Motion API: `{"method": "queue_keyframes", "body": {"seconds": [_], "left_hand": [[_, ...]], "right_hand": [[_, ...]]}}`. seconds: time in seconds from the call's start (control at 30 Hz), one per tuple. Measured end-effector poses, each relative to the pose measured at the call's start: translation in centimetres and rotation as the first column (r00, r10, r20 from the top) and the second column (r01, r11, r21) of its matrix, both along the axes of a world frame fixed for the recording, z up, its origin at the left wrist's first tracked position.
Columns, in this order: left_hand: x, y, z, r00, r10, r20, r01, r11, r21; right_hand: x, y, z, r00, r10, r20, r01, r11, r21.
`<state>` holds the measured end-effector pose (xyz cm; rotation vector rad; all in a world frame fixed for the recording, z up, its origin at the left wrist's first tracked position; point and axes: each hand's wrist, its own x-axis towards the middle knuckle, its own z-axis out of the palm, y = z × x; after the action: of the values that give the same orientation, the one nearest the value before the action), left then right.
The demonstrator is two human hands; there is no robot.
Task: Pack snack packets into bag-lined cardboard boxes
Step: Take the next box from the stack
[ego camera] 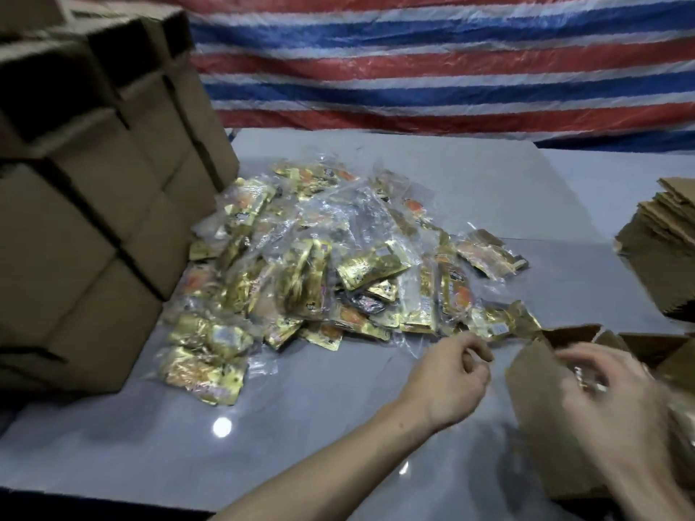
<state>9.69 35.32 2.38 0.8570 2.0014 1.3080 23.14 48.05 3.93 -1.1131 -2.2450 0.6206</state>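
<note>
A stack of closed cardboard boxes [94, 204] fills the left side of a grey surface [263, 426]. Beside it, in the middle, lies a loose heap of gold snack packets [319, 265], many in clear wrap. Just right of the heap's near edge, the left hand [447, 381] has its fingers curled towards the thumb; whether it pinches anything cannot be told. Next to it, at lower right, stands an open cardboard box [541, 419] with its flaps up. The right hand [609, 392] is blurred above the box opening, something shiny at its fingers, its grip unclear. Flattened cardboard [665, 235] is piled at far right. This looks like readying or filling the box; no liner is visible. The next move probably calls for gathering packets from the heap into the box.
</note>
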Motion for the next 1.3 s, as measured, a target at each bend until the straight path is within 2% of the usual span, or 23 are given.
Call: {"method": "queue_keyframes", "body": {"seconds": [0.07, 0.13, 0.23, 0.3, 0.37, 0.4, 0.47, 0.53, 0.57, 0.6, 0.63, 0.67, 0.77, 0.83, 0.97, 1.03, 1.1, 1.2, 1.3], "left_hand": [[-1.9, -3.3, 0.2, 0.992, 0.118, -0.049, -0.118, 0.993, 0.004], [-3.7, -6.8, 0.6, 0.971, 0.198, -0.137, -0.196, 0.98, 0.03], [-6.4, -12.8, 1.6, 0.914, 0.305, -0.269, -0.293, 0.952, 0.085], [-8.1, -17.2, 2.2, 0.83, 0.369, -0.419, -0.364, 0.926, 0.095], [-9.8, -21.8, 3.1, 0.663, 0.404, -0.63, -0.458, 0.885, 0.085], [-10.6, -23.9, 3.8, 0.542, 0.41, -0.734, -0.511, 0.854, 0.1], [-12.2, -27.9, 5.6, 0.239, 0.413, -0.879, -0.603, 0.773, 0.199], [-14.0, -31.6, 8.1, -0.043, 0.391, -0.919, -0.653, 0.685, 0.323], [-15.0, -33.3, 9.5, -0.141, 0.367, -0.919, -0.677, 0.641, 0.36], [-16.1, -34.8, 10.7, -0.2, 0.335, -0.921, -0.713, 0.595, 0.371], [-17.1, -36.1, 11.7, -0.212, 0.298, -0.931, -0.761, 0.547, 0.348], [-18.0, -37.0, 12.4, -0.175, 0.268, -0.947, -0.821, 0.491, 0.291], [-20.2, -38.5, 13.5, 0.074, 0.306, -0.949, -0.956, 0.293, 0.02], [-20.9, -38.9, 13.5, 0.141, 0.357, -0.923, -0.969, 0.24, -0.055], [-21.5, -38.9, 13.0, 0.153, 0.417, -0.896, -0.972, 0.225, -0.061], [-21.4, -38.7, 13.1, 0.203, 0.445, -0.872, -0.974, 0.183, -0.134], [-21.2, -38.5, 13.4, 0.232, 0.494, -0.838, -0.969, 0.189, -0.157], [-20.7, -38.5, 14.2, 0.198, 0.596, -0.778, -0.968, 0.242, -0.062], [-19.6, -38.5, 15.1, 0.137, 0.585, -0.8, -0.953, 0.297, 0.054]], "right_hand": [[-2.5, -1.7, -0.5, 0.997, 0.064, -0.041, -0.067, 0.995, -0.071], [-5.1, -4.0, -0.7, 0.981, 0.176, -0.087, -0.191, 0.96, -0.205], [-8.5, -7.9, -0.6, 0.917, 0.362, -0.167, -0.398, 0.837, -0.375], [-10.2, -10.3, -0.5, 0.878, 0.433, -0.206, -0.478, 0.764, -0.432], [-11.4, -12.2, -0.4, 0.849, 0.481, -0.219, -0.524, 0.714, -0.465], [-11.9, -12.9, -0.4, 0.841, 0.495, -0.219, -0.536, 0.701, -0.471], [-12.7, -13.9, -0.4, 0.832, 0.514, -0.21, -0.546, 0.69, -0.476], [-13.1, -14.5, -0.3, 0.831, 0.523, -0.187, -0.542, 0.69, -0.479], [-13.2, -14.7, -0.2, 0.833, 0.525, -0.176, -0.538, 0.692, -0.481], [-13.3, -14.8, -0.1, 0.835, 0.524, -0.165, -0.532, 0.695, -0.484], [-13.4, -14.9, 0.1, 0.839, 0.521, -0.157, -0.525, 0.698, -0.487], [-13.5, -15.1, 0.3, 0.841, 0.52, -0.148, -0.519, 0.702, -0.488], [-13.5, -15.4, 0.6, 0.834, 0.539, -0.115, -0.523, 0.709, -0.472], [-13.3, -15.4, 0.5, 0.829, 0.546, -0.117, -0.532, 0.708, -0.465], [-12.6, -14.6, 0.2, 0.833, 0.536, -0.136, -0.526, 0.695, -0.49], [-12.3, -14.1, 0.1, 0.836, 0.531, -0.138, -0.525, 0.7, -0.484], [-12.1, -13.8, 0.0, 0.834, 0.533, -0.142, -0.531, 0.707, -0.468], [-11.9, -13.5, -0.1, 0.826, 0.546, -0.14, -0.544, 0.706, -0.454], [-11.8, -13.3, -0.1, 0.823, 0.549, -0.142, -0.548, 0.704, -0.452]]}}
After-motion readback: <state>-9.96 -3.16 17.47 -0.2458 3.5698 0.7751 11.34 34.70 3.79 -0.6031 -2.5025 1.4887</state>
